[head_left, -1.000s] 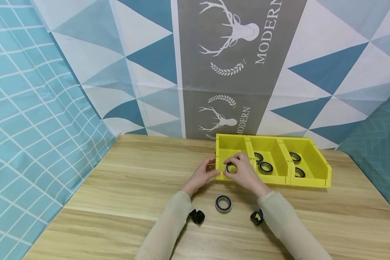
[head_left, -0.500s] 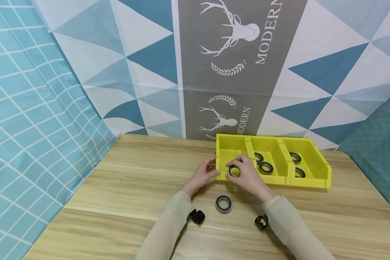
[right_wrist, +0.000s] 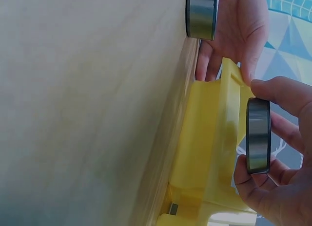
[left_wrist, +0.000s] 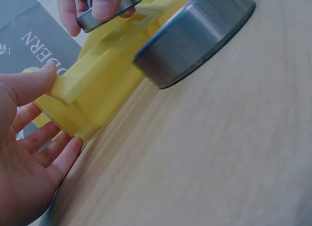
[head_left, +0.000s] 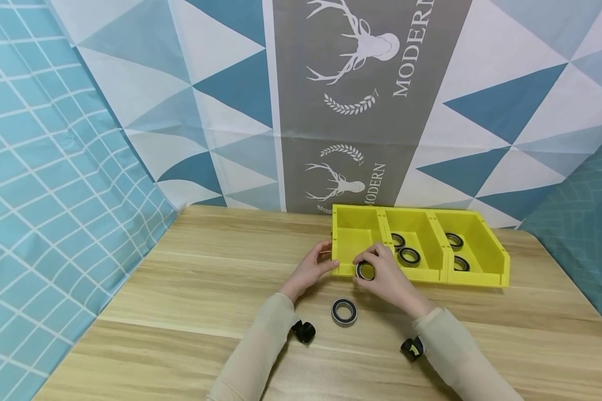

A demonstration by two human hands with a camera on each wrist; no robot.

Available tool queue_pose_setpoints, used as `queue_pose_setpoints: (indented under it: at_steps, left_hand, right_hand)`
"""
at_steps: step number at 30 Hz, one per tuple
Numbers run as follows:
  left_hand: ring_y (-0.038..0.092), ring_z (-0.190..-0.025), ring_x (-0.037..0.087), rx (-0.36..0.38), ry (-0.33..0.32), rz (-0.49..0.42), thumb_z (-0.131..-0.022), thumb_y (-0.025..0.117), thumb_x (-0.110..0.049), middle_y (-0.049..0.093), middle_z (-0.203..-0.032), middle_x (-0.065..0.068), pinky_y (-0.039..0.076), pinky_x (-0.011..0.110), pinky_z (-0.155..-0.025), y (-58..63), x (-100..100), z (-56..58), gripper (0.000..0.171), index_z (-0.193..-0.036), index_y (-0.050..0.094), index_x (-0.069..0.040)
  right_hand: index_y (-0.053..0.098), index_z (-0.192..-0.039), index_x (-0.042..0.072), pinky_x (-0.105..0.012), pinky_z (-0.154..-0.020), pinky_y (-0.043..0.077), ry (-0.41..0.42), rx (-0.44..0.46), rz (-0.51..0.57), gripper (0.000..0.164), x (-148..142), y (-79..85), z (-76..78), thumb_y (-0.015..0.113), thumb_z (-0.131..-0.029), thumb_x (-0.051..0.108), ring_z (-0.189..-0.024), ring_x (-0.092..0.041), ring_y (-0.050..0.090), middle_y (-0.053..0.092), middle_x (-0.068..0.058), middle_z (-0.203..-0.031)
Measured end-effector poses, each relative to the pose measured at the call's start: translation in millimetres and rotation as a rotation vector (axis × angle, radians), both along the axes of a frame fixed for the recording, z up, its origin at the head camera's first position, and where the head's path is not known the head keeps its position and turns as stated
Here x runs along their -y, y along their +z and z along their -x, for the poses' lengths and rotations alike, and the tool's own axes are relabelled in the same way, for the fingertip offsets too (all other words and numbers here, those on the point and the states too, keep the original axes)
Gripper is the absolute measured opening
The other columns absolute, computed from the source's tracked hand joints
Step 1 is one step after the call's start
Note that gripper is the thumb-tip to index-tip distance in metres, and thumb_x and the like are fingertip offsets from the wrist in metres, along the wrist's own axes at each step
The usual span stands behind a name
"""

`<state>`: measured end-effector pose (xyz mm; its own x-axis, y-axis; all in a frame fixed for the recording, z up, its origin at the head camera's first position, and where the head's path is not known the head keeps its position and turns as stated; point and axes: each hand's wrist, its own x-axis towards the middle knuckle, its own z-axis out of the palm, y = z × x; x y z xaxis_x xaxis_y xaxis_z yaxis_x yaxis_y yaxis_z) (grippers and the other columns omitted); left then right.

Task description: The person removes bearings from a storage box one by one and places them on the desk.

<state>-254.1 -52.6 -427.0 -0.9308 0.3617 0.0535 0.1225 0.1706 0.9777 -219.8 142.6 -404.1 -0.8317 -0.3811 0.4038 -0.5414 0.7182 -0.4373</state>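
My right hand point(head_left: 390, 281) pinches a ball bearing point(right_wrist: 258, 138), a steel ring with dark seals, between thumb and fingertips. It holds this bearing up on edge over the front lip of the left compartment of the yellow bin point(head_left: 357, 224). At that compartment's front left corner, my left hand point(head_left: 307, 274) grips the bin, thumb on the rim and fingers against the outer side. Another bearing point(head_left: 344, 323) lies flat on the table between my forearms; it looms large in the left wrist view. No bearing shows inside the left compartment.
Two bearings point(head_left: 409, 264) lie in the middle compartment and two more bearings point(head_left: 454, 247) in the right one. The wooden table point(head_left: 180, 289) runs up to a patterned cloth backdrop point(head_left: 241, 100). A black wrist camera point(head_left: 412, 349) hangs under my right sleeve.
My right hand has drawn the pinched bearing slightly right and toward me, from inside the left compartment to over its front lip. My left hand stays on the bin's corner.
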Motion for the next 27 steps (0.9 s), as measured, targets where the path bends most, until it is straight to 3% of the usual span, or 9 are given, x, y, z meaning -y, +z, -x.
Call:
queue_pose_setpoints:
  at_steps: [13, 27]
  left_hand:
    - [0.036, -0.116, 0.028, 0.001, 0.011, 0.017, -0.081, 0.058, -0.019, 0.04, -0.126, 0.011, 0.032, 0.038, -0.094, 5.5, 0.4, -4.7, 0.052, -0.126, 0.035, -0.011]
    - [0.036, -0.116, 0.029, -0.011, 0.002, 0.015, -0.082, 0.056, -0.014, 0.04, -0.126, 0.013, 0.032, 0.038, -0.094, 5.0, 0.2, -4.4, 0.051, -0.127, 0.033, -0.009]
  right_hand:
    - [0.061, -0.088, 0.015, -0.03, -0.071, 0.034, 0.031, -0.025, -0.061, 0.029, -3.5, -1.5, -9.6, 0.072, -0.064, 0.025, -0.085, -0.016, 0.036, 0.042, 0.002, -0.092]
    - [0.06, -0.094, 0.014, -0.032, -0.075, 0.037, 0.099, 0.054, -0.164, 0.037, -8.5, -0.8, -21.8, 0.073, -0.063, 0.027, -0.089, -0.016, 0.039, 0.043, 0.004, -0.09]
